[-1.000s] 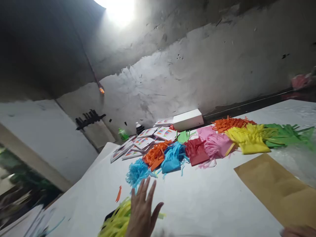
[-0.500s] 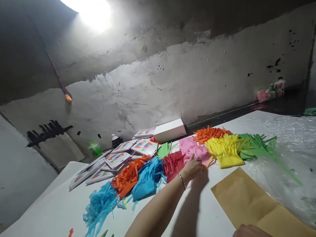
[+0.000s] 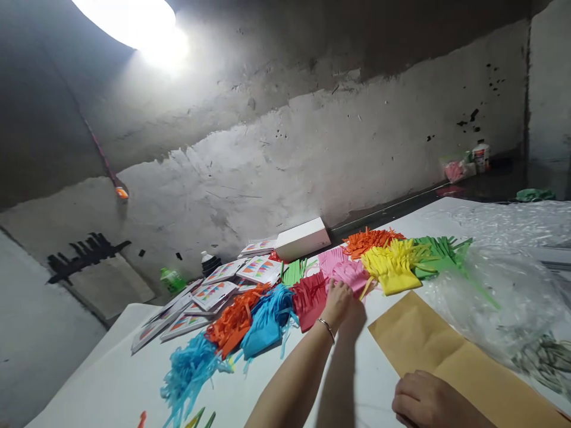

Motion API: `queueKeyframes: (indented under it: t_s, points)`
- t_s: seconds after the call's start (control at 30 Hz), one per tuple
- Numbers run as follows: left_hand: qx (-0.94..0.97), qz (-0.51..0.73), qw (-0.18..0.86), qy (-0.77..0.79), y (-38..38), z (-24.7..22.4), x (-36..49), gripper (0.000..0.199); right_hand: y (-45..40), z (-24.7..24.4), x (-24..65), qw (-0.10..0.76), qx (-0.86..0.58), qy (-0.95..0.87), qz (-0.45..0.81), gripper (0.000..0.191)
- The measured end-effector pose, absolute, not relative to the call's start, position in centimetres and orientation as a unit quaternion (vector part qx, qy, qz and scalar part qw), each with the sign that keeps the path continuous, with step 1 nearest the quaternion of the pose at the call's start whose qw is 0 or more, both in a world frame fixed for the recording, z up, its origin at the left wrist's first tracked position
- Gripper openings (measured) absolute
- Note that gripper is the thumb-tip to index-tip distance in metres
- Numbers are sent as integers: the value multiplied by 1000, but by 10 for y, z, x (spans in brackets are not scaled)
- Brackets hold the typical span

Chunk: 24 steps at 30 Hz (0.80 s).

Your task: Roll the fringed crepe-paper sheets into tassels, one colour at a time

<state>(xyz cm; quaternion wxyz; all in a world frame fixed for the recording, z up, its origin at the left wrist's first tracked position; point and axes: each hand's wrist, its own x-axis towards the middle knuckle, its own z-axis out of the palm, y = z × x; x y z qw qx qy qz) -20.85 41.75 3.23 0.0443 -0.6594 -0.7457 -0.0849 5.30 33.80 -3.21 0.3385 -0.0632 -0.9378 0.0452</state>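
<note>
My left hand (image 3: pixel 338 302), with a bracelet at the wrist, reaches over the table to the near edge of the pink fringed paper (image 3: pixel 350 274). Its fingers touch the pink paper beside the dark red bundle (image 3: pixel 310 300); whether they grip it is unclear. Curled fingers of my right hand (image 3: pixel 417 395) rest at the left edge of the brown paper sheet (image 3: pixel 450 353); what they hold is hidden. Blue (image 3: pixel 265 324) and orange (image 3: pixel 236 318) fringed bundles lie to the left, with yellow (image 3: pixel 397 267) and green (image 3: pixel 439 255) ones to the right.
Printed packets (image 3: pixel 214 295) are piled at the back left beside a white box (image 3: pixel 303 238). Clear plastic wrap (image 3: pixel 504 297) covers the right side. A loose light-blue bundle (image 3: pixel 191 368) lies front left. Green (image 3: pixel 172 279) and dark (image 3: pixel 209 261) bottles stand near the wall.
The view has turned to the right. My left hand has shifted toward the dark red bundle, and more of my right hand now shows on the brown paper.
</note>
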Motion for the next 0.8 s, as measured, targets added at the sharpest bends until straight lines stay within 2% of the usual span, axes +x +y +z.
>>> queueKeyframes:
  t_s: [0.17, 0.27, 0.33, 0.43, 0.53, 0.6, 0.7, 0.8]
  points:
    - [-519, -322, -2, -792, 355, 102, -215, 29, 332, 0, 68, 351, -77, -929, 85, 26]
    - [-486, -437, -72, -753, 270, 138, -199, 44, 320, 30, 77, 436, -22, -895, 93, 27]
    - [-470, -484, -129, -726, 208, 144, -174, 48, 301, 52, 80, 497, 17, -862, 99, 29]
    - [-398, -569, -269, -667, 130, 125, -125, 46, 255, 79, 80, 536, 53, -833, 124, 27]
    - [-273, -653, -398, -584, 82, 84, -85, 46, 209, 83, 76, 490, 53, -860, 129, 25]
    - [-234, -690, -392, -561, 64, 56, -67, 50, 187, 72, 74, 451, 35, -882, 132, 27]
    - [-245, -726, -333, -549, 46, 22, -49, 53, 169, 46, 73, 451, -5, -875, 178, 30]
    - [-262, -722, -299, -566, 39, 3, -39, 49, 159, 26, 75, 438, -72, -856, 265, 24]
